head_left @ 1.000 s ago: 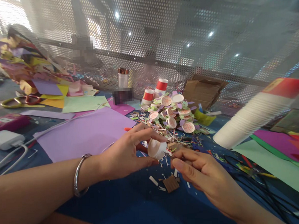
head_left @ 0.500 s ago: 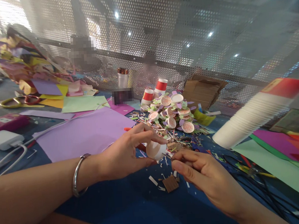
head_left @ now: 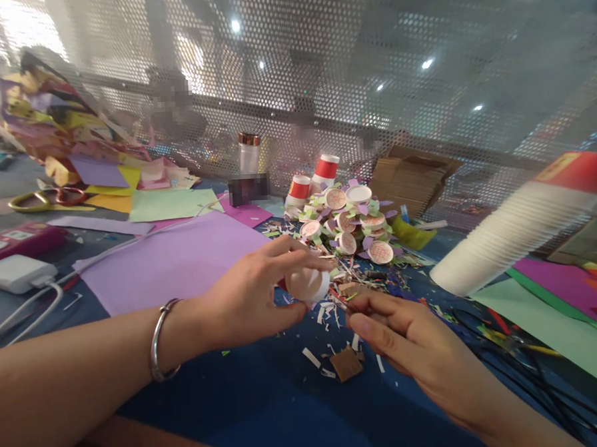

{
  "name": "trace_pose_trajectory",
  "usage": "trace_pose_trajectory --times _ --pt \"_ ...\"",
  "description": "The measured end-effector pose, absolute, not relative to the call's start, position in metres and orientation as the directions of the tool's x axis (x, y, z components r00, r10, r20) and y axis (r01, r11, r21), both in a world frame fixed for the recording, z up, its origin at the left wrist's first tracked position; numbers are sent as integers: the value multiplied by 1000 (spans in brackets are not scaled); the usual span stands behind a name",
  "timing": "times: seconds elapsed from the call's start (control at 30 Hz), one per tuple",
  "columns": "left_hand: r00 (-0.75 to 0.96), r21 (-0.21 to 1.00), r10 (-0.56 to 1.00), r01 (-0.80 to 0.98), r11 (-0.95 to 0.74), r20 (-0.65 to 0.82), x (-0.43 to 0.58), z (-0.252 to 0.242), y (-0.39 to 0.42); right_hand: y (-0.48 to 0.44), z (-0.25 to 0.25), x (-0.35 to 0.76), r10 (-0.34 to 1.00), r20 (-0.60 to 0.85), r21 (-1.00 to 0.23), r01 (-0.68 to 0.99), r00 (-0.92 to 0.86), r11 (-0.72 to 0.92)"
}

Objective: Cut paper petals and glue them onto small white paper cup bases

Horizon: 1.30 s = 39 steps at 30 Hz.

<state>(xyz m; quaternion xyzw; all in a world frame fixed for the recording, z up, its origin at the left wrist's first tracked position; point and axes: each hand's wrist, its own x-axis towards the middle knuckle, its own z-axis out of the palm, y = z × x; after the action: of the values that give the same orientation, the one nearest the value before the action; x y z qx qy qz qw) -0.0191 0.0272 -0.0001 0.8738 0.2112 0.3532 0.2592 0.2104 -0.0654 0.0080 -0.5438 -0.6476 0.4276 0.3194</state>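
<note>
My left hand (head_left: 252,296) pinches a small white paper cup base (head_left: 308,284) between thumb and fingers, just above the blue table (head_left: 268,412). A metal bangle (head_left: 160,341) sits on that wrist. My right hand (head_left: 399,331) is closed beside the cup, its fingertips pressed on a thin tool whose tip touches the cup; most of the tool is hidden by the fingers. Paper scraps (head_left: 330,352) and a brown card piece (head_left: 346,364) lie under both hands.
A heap of decorated cup bases (head_left: 351,224) lies behind the hands, two red-banded cups (head_left: 311,179) beyond. A long stack of white cups (head_left: 513,222) lies at right over coloured paper (head_left: 558,316). Purple sheet (head_left: 170,260), charger (head_left: 13,273), scissors (head_left: 42,199) at left. Mesh wall behind.
My left hand has turned the white cup base slightly between its fingers. The view has shifted down a little. My right hand stays at the cup's edge.
</note>
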Motion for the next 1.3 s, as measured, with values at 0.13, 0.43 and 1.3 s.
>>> trace_pose_trajectory --times 0.13,0.43,1.3 --pt "707 824 667 219 -523 236 -20 2 31 -66 7 209 987 21 -888 451 -160 92" --pt "860 912 505 266 -312 -77 -14 4 16 -66 -5 201 984 148 -802 570 -97 177" --pt "858 883 488 346 -318 -160 -10 3 2 -65 6 203 951 -92 -944 329 -296 11"
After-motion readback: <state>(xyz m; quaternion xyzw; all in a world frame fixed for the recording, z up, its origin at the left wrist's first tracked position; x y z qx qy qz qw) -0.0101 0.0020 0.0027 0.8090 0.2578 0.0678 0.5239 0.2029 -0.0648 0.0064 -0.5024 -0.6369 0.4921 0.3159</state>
